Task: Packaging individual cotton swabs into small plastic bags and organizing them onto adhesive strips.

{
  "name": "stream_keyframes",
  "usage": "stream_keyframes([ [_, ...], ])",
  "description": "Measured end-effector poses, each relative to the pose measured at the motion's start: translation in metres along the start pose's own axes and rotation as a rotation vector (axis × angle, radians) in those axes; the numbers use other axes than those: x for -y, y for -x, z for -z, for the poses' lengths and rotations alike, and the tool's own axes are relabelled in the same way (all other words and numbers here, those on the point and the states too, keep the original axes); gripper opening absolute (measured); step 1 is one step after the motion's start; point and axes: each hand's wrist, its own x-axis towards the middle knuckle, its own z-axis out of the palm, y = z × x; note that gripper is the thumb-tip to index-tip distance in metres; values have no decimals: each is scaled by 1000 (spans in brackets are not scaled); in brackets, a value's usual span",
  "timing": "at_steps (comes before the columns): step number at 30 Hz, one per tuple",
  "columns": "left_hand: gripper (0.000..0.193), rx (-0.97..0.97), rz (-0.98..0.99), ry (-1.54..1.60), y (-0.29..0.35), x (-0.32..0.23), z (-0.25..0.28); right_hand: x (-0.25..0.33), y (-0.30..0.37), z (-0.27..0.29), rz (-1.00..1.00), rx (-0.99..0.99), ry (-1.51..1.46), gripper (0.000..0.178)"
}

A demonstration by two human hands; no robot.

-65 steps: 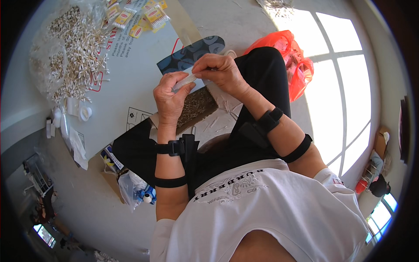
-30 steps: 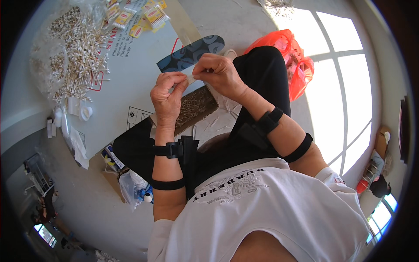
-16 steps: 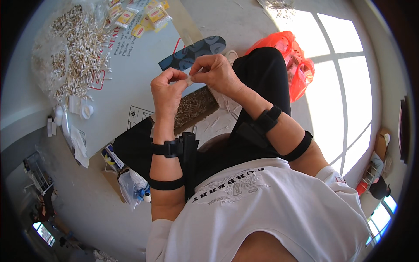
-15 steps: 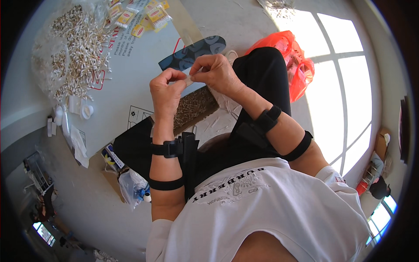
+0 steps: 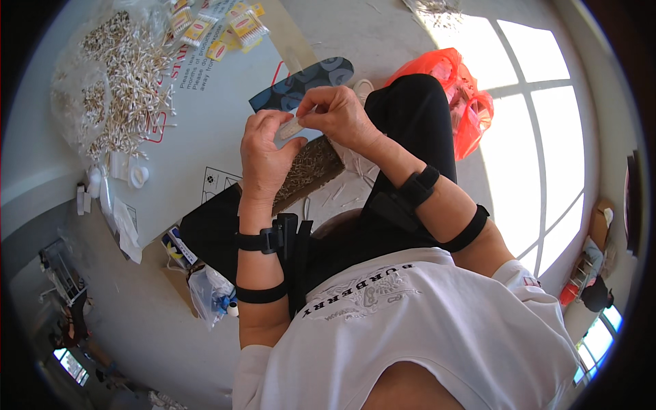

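Observation:
My right hand [image 5: 336, 117] pinches a small whitish packet [image 5: 290, 128] between thumb and fingertips; its exact kind is too small to make out. Close against it on the left, my left hand [image 5: 265, 147] has its thumb spread away from its fingers, with the packet in the gap. Below both hands stands an open cardboard box [image 5: 324, 179] full of loose cotton swabs [image 5: 304, 167]. Just beyond the hands lies a dark blue patterned strip [image 5: 304, 83].
A clear bag spilling many cotton swabs [image 5: 126, 89] lies on the printed board [image 5: 178, 157], near yellow-labelled swab packs [image 5: 246, 27]. A red plastic bag [image 5: 471, 113] sits right of my knee. Loose sticks [image 5: 342, 195] are strewn on the floor.
My left thumb and fingers have parted from their pinch, and the whitish packet shows more between them. My right hand has stayed in place, pinching.

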Motion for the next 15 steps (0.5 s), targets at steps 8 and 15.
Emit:
stream_keyframes([
  [8,31,-63,-123,-46,2,11,-8,-1,1,0,4,21,-76,4],
  [15,31,-86,-12,63,7,19,-17,0,1,2,-3,32,-71,4],
])
